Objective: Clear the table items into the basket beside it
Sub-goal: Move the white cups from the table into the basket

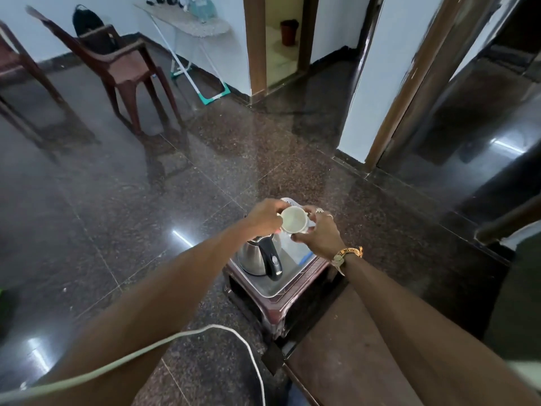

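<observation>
A white cup [294, 220] is held in the air between both hands, its mouth facing me. My left hand [265, 215] grips its left rim with curled fingers, and my right hand [320, 232] holds its right side, rings on the fingers. Below the cup stands a steel kettle [257, 256] with a black handle, inside a shallow clear basket [270, 290] that rests on a low brown stool [281, 312]. A white perforated object [289, 201] shows just behind the hands, mostly hidden.
A brown wooden table surface [351, 347] lies under my right forearm at the lower right. A white cable [175, 338] crosses the dark granite floor in front. Brown plastic chairs [123, 65] and an ironing board [190, 22] stand far back left; doorways open at the back.
</observation>
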The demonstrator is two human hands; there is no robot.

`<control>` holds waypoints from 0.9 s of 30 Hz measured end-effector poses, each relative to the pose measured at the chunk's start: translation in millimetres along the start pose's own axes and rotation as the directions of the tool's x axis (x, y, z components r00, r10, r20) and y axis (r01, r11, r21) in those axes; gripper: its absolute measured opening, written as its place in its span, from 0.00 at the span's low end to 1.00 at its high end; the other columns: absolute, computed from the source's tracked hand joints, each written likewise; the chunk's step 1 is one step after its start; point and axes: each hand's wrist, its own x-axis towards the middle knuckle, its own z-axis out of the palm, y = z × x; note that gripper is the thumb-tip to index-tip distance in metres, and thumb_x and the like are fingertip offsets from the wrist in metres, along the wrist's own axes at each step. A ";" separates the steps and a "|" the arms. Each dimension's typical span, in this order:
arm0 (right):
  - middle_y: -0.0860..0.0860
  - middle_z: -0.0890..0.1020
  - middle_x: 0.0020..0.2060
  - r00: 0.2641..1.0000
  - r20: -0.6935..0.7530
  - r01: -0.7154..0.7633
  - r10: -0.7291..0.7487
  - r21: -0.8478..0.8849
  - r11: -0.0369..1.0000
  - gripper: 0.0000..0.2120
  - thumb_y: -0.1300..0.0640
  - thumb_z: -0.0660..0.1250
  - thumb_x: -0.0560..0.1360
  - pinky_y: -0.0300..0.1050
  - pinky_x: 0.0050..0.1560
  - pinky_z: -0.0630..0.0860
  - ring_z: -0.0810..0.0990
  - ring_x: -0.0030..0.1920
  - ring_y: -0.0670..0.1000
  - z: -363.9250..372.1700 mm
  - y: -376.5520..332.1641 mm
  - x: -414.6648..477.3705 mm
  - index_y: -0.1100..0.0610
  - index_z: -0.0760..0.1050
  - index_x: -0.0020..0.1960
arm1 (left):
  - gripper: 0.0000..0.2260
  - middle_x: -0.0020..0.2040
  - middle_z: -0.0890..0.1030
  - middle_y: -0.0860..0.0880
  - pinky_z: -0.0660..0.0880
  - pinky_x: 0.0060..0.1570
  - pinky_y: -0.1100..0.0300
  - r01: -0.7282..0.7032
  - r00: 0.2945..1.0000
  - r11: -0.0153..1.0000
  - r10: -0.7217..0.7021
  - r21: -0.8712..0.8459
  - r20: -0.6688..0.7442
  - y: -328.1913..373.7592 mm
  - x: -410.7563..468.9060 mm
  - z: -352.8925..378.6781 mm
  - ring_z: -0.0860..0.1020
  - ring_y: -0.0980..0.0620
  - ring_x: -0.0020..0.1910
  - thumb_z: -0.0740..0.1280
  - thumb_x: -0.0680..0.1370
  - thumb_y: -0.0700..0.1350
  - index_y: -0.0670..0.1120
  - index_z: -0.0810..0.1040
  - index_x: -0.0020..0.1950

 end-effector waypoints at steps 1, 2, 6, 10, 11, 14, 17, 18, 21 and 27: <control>0.60 0.79 0.56 1.000 0.001 0.000 0.000 0.014 1.000 0.34 0.60 0.81 0.60 0.55 0.57 0.80 0.80 0.55 0.57 2.9 0.2 11.1 0.52 0.76 0.64 | 0.19 0.51 0.85 0.43 0.80 0.50 0.47 0.009 1.000 1.000 -0.009 -0.023 -0.001 -1.4 8.2 -4.4 0.82 0.46 0.49 0.66 0.72 0.30 0.46 0.83 0.59; 0.59 0.80 0.56 1.000 0.009 0.004 -0.004 0.017 1.000 0.34 0.61 0.80 0.60 0.56 0.57 0.79 0.79 0.57 0.57 6.1 0.3 21.6 0.52 0.76 0.65 | 0.18 0.51 0.85 0.42 0.80 0.50 0.47 0.017 1.000 0.999 -0.017 -0.039 -0.003 -3.9 16.4 -8.6 0.81 0.48 0.46 0.65 0.74 0.31 0.45 0.83 0.58; 0.57 0.82 0.54 0.999 0.035 -0.001 0.001 0.013 1.000 0.32 0.61 0.79 0.62 0.58 0.58 0.78 0.78 0.59 0.58 22.1 0.4 61.2 0.50 0.76 0.64 | 0.17 0.51 0.85 0.41 0.79 0.52 0.47 0.043 0.999 0.996 -0.041 -0.073 0.030 -24.4 57.6 -22.5 0.81 0.47 0.46 0.66 0.74 0.32 0.45 0.83 0.59; 0.56 0.81 0.55 0.998 -0.015 -0.062 0.062 0.013 0.998 0.31 0.63 0.79 0.62 0.43 0.50 0.78 0.80 0.53 0.52 42.1 11.2 101.2 0.51 0.76 0.63 | 0.16 0.53 0.85 0.46 0.79 0.55 0.50 0.074 0.995 0.990 -0.065 -0.117 0.079 -49.8 105.9 -28.9 0.81 0.49 0.49 0.66 0.75 0.34 0.47 0.83 0.60; 0.55 0.81 0.54 0.998 -0.018 -0.068 0.068 0.009 0.998 0.31 0.64 0.79 0.62 0.39 0.47 0.77 0.80 0.52 0.51 47.2 14.3 109.5 0.52 0.76 0.63 | 0.16 0.54 0.85 0.46 0.79 0.55 0.50 0.067 0.994 0.991 -0.057 -0.114 0.091 -56.5 116.5 -28.9 0.81 0.50 0.50 0.66 0.75 0.35 0.47 0.82 0.60; 0.51 0.81 0.51 0.998 -0.002 -0.066 0.066 -0.009 0.998 0.32 0.66 0.78 0.63 0.42 0.47 0.78 0.80 0.51 0.52 64.5 24.7 132.0 0.55 0.76 0.65 | 0.15 0.55 0.84 0.46 0.78 0.57 0.48 0.064 0.989 0.994 -0.051 -0.090 0.136 -76.7 140.7 -27.0 0.82 0.49 0.53 0.66 0.75 0.37 0.46 0.82 0.60; 0.53 0.83 0.51 0.996 0.000 -0.088 0.088 -0.019 0.996 0.30 0.67 0.77 0.62 0.51 0.52 0.79 0.81 0.51 0.54 80.8 32.8 148.2 0.58 0.78 0.64 | 0.16 0.56 0.84 0.46 0.79 0.57 0.48 0.106 0.981 0.993 -0.095 -0.055 0.168 -97.4 163.9 -21.6 0.82 0.47 0.54 0.66 0.76 0.36 0.46 0.81 0.62; 0.54 0.84 0.51 0.995 0.008 -0.097 0.097 -0.029 0.995 0.30 0.67 0.78 0.63 0.50 0.52 0.79 0.81 0.51 0.54 86.3 36.6 153.1 0.58 0.78 0.64 | 0.16 0.57 0.84 0.46 0.79 0.57 0.48 0.110 0.978 0.993 -0.102 -0.036 0.183 -104.3 171.7 -20.1 0.82 0.48 0.55 0.66 0.76 0.36 0.47 0.81 0.62; 0.54 0.85 0.49 0.990 0.049 -0.130 0.132 -0.052 0.990 0.28 0.66 0.79 0.63 0.40 0.45 0.75 0.80 0.46 0.50 102.9 47.8 165.8 0.58 0.79 0.61 | 0.17 0.58 0.83 0.47 0.79 0.57 0.49 0.122 0.964 0.992 -0.122 0.014 0.235 -125.5 190.3 -17.0 0.82 0.48 0.55 0.63 0.77 0.36 0.48 0.81 0.63; 0.56 0.83 0.53 0.966 0.143 -0.199 0.217 -0.130 0.971 0.29 0.64 0.79 0.64 0.49 0.55 0.76 0.80 0.53 0.55 129.9 66.0 189.9 0.59 0.77 0.64 | 0.19 0.62 0.81 0.46 0.77 0.56 0.56 0.178 0.937 0.983 -0.186 0.055 0.294 -159.3 214.6 -9.9 0.80 0.49 0.57 0.58 0.79 0.34 0.48 0.81 0.64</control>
